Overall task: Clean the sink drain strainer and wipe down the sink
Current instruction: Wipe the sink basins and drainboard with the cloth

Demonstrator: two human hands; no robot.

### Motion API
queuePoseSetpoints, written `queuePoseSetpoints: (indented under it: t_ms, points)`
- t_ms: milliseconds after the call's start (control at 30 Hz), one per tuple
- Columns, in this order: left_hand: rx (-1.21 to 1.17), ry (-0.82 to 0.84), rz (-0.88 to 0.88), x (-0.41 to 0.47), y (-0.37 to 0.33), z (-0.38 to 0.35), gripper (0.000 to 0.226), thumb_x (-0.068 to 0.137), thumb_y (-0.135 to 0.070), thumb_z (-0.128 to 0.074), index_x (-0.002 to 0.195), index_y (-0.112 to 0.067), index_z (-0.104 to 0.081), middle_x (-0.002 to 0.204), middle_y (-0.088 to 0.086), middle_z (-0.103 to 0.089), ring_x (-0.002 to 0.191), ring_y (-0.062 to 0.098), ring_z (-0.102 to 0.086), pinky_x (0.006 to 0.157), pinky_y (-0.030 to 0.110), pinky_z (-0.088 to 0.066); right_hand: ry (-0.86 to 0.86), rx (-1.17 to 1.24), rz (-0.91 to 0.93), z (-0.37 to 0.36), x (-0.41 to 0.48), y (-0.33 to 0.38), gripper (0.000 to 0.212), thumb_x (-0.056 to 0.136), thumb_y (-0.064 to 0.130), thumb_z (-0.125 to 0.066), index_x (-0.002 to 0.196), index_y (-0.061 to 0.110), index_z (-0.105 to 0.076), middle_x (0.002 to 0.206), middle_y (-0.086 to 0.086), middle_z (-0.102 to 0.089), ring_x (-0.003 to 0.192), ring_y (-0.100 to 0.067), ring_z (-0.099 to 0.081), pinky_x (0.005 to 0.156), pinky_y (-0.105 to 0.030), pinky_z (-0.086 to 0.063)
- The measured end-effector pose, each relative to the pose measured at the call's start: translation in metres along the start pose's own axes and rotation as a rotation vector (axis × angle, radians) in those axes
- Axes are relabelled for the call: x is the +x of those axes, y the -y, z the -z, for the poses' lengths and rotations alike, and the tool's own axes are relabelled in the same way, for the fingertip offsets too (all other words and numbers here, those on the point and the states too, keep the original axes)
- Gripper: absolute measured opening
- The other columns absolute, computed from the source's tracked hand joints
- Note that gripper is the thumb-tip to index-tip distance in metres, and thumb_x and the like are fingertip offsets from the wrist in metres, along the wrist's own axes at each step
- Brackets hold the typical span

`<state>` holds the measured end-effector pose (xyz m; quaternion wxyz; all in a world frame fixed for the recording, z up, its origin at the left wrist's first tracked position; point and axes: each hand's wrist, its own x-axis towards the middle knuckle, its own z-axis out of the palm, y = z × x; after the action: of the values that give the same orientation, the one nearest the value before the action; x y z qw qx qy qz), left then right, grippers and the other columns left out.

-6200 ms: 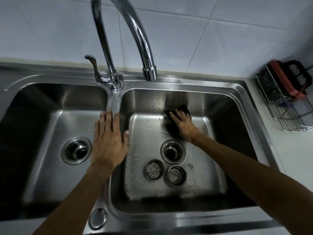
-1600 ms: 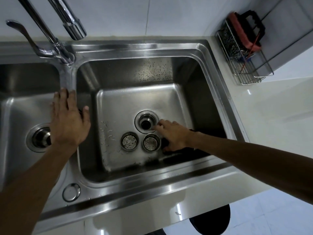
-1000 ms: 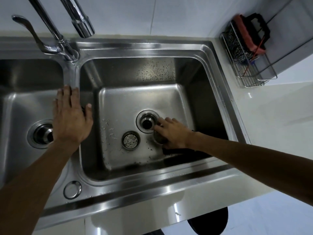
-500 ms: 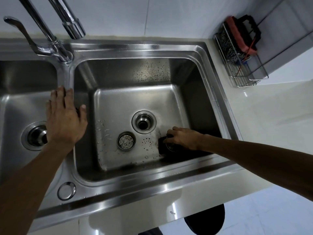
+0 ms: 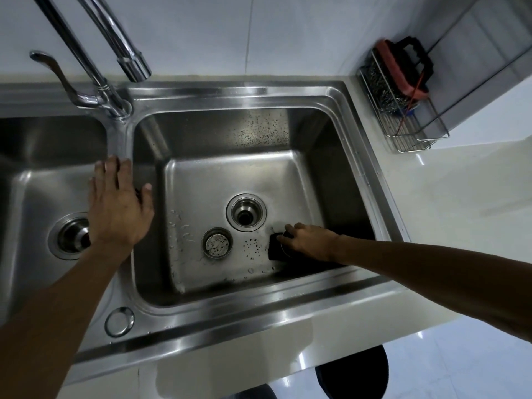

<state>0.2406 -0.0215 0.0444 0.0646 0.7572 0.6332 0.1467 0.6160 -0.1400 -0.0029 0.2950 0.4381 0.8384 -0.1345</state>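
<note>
In the right basin [image 5: 331, 174] my right hand [image 5: 306, 240] curls its fingers over a black sponge [image 5: 275, 251] on the floor, right of the open drain [image 5: 245, 208]. A thin rim of a second strainer [image 5: 283, 250] peeks out under that hand, against the sponge. One round metal strainer [image 5: 217, 243] lies loose on the basin floor, left of a dotted wet mark [image 5: 252, 249]. My left hand [image 5: 118, 208] rests flat, fingers straight, on the divider between the two basins.
The chrome faucet [image 5: 129, 59] and its lever [image 5: 54, 70] stand at the back left. The left basin has its own drain [image 5: 70, 236]. A wire rack [image 5: 403, 110] with scrubbers sits on the white counter at the back right. Droplets speckle the right basin's back wall.
My right hand has slid with the sponge from beside the drain to the basin's front right, taking the second strainer along and leaving a dotted wet mark. The left hand has stayed put.
</note>
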Motion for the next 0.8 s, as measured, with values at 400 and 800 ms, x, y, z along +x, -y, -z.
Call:
queuePoseSetpoints:
  t_ms: [400,800]
  points:
    - [-0.090,0.109,0.151,-0.126,0.020,0.061,0.087,0.091,-0.068,-0.031,0.155,-0.009,-0.025,0.163,0.016,-0.020,0.152,0.032,-0.011,0.122,0.049,-0.008,0.051,0.000,0.023,0.012,-0.009,-0.002,0.065,0.099,0.017,-0.054,0.155,0.023,-0.023,0.150,-0.016,-0.032,0.129,-0.039,-0.041,0.097,-0.053,-0.050]
    - [-0.048,0.051,0.391,-0.196,0.101,0.104,0.087,0.092,-0.068,-0.025,0.150,-0.003,-0.037,0.160,0.019,-0.027,0.151,0.034,-0.016,0.121,0.054,-0.016,-0.493,0.224,-0.026,0.208,-0.023,0.089,0.090,0.073,0.051,-0.078,0.149,0.021,-0.039,0.139,-0.012,-0.048,0.124,-0.031,-0.047,0.107,-0.045,-0.039]
